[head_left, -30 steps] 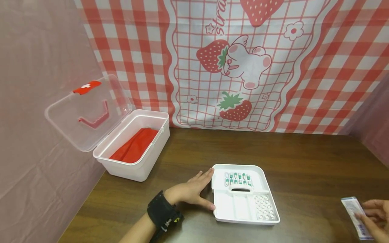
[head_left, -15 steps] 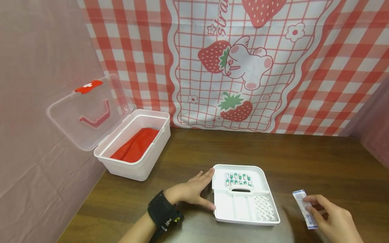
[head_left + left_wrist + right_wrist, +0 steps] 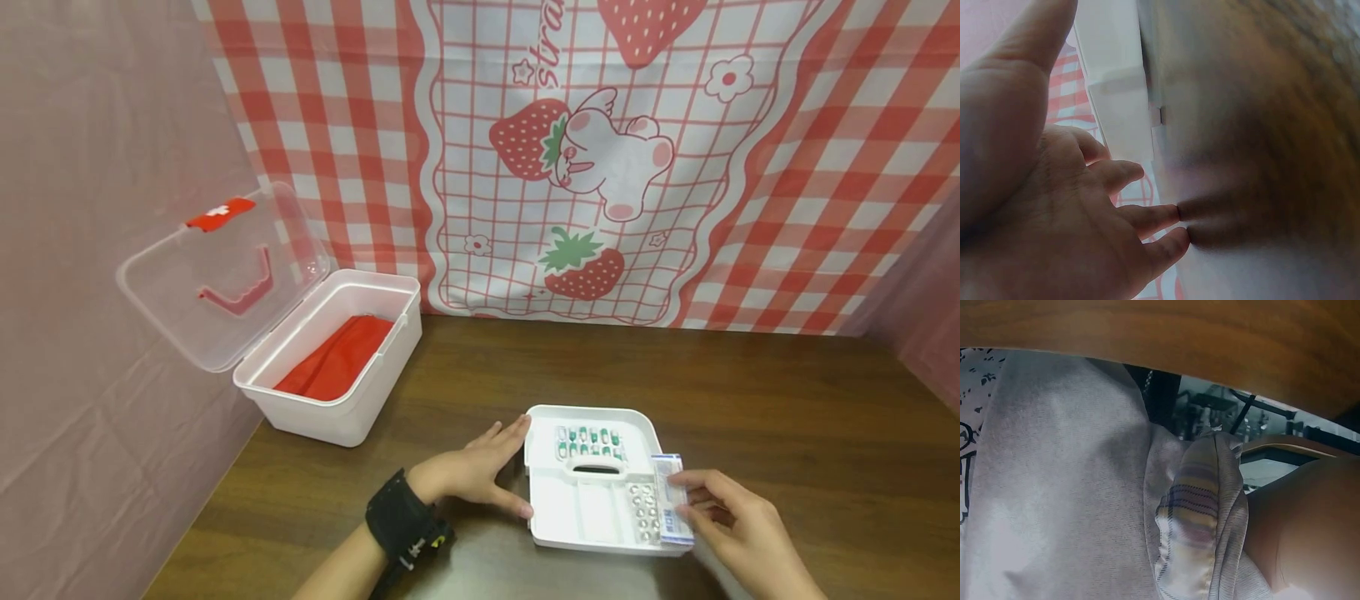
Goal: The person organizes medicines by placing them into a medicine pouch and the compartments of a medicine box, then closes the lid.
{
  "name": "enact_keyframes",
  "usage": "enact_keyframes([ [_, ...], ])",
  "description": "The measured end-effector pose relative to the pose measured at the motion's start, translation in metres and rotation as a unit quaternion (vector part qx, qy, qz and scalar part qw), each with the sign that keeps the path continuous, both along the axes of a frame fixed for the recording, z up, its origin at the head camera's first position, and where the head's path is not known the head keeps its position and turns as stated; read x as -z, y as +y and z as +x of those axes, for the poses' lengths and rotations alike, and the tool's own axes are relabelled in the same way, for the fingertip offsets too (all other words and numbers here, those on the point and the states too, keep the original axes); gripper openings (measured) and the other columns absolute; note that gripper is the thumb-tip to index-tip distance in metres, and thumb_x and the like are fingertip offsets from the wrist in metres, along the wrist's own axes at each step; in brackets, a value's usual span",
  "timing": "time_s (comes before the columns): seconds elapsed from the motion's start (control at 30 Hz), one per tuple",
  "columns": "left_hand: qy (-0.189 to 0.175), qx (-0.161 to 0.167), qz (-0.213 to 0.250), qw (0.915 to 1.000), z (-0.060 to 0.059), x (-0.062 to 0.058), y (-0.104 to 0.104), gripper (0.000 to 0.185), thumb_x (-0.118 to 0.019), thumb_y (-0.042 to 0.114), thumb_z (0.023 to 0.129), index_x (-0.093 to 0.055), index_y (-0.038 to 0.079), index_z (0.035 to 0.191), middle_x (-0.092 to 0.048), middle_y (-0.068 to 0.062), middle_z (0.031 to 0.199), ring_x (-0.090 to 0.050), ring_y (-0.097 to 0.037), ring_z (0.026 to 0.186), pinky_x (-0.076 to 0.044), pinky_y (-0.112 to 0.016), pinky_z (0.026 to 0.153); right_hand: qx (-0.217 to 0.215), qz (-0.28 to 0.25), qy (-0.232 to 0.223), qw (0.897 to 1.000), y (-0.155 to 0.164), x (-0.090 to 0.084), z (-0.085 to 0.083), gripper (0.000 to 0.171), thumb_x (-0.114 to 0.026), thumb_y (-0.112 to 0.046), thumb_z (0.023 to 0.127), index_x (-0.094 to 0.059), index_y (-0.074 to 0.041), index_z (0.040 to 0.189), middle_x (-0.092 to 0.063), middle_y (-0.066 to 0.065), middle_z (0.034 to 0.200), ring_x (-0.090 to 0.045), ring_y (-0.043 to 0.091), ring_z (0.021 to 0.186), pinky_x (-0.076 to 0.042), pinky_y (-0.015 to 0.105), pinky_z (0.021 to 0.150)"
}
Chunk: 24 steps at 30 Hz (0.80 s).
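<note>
A white divided tray lies on the wooden table in the head view. My left hand steadies its left side, with spread, fairly straight fingers touching the edge; the left wrist view shows the tray's side wall by those fingers. Between the thumb and fingers of my right hand is a slim white packet with blue ends and blue print. It overlaps the tray's right compartment, partly covering a blister pack of round white tablets. Green-and-white capsules in a blister pack occupy the tray's upper section.
A white box with a raised clear lid stands at the left, holding a red cloth-like item. Behind the table hangs a checked strawberry cloth. The right wrist view mostly shows grey clothing below the table edge.
My right hand has carried the packet leftward from the far right of the table to over the tray's right compartment. The left hand has stayed at the tray's left edge.
</note>
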<state>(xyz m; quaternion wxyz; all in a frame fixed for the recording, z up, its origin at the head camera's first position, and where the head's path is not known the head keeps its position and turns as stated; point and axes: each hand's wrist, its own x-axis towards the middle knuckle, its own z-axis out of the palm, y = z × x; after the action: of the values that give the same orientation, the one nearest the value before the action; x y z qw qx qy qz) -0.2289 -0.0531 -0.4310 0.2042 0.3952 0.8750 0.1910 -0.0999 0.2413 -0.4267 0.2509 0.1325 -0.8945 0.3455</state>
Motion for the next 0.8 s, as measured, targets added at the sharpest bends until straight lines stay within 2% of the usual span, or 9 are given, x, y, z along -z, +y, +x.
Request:
enact_keyframes([
  [0.17,0.0,0.0,-0.002,1.0,-0.001,0.001,0.0,0.112,-0.067,0.053,0.073,0.004,0.008,0.147,0.004,-0.007,0.154,-0.001,-0.034,0.14,-0.009,-0.046,0.113,-0.048,-0.015,0.017,0.999,-0.021,0.004,-0.01,0.042,-0.072,0.016,0.06,-0.064,-0.008,0.094,-0.063,-0.001,0.085,-0.055,-0.005,0.074,-0.044,0.006,0.061],
  [0.43,-0.003,0.002,0.0,1.0,0.0,-0.001,0.0,0.112,-0.067,0.052,0.074,0.005,0.008,0.147,0.003,-0.008,0.154,0.0,-0.034,0.14,-0.009,-0.046,0.113,-0.11,-0.034,-0.02,0.993,-0.038,0.012,-0.02,0.037,-0.07,0.014,0.064,-0.063,-0.005,0.094,-0.064,0.004,0.084,-0.057,-0.001,0.072,-0.049,0.015,0.059],
  [0.6,-0.001,-0.001,-0.003,1.0,-0.001,-0.001,0.001,0.111,-0.067,0.052,0.073,0.004,0.009,0.147,0.003,-0.006,0.154,-0.001,-0.033,0.141,-0.01,-0.046,0.113,-0.15,-0.007,-0.02,0.988,-0.041,0.02,-0.026,0.035,-0.07,0.013,0.063,-0.063,-0.004,0.093,-0.065,0.007,0.082,-0.057,-0.002,0.07,-0.048,0.015,0.057],
  [0.7,0.0,0.0,-0.002,1.0,-0.001,0.0,0.0,0.111,-0.067,0.052,0.074,0.004,0.009,0.147,0.003,-0.006,0.154,-0.001,-0.033,0.141,-0.009,-0.046,0.113,-0.163,0.019,0.008,0.986,-0.042,0.023,-0.029,0.036,-0.071,0.012,0.061,-0.063,-0.004,0.092,-0.064,0.005,0.079,-0.056,-0.001,0.068,-0.046,0.012,0.057],
  [0.8,0.0,0.001,0.0,1.0,-0.001,0.0,0.0,0.111,-0.067,0.052,0.074,0.005,0.008,0.147,0.004,-0.007,0.154,-0.001,-0.033,0.141,-0.009,-0.046,0.113,-0.154,0.06,0.041,0.985,-0.044,0.025,-0.032,0.036,-0.073,0.008,0.058,-0.063,-0.007,0.089,-0.062,-0.002,0.075,-0.053,-0.001,0.066,-0.042,0.012,0.058],
])
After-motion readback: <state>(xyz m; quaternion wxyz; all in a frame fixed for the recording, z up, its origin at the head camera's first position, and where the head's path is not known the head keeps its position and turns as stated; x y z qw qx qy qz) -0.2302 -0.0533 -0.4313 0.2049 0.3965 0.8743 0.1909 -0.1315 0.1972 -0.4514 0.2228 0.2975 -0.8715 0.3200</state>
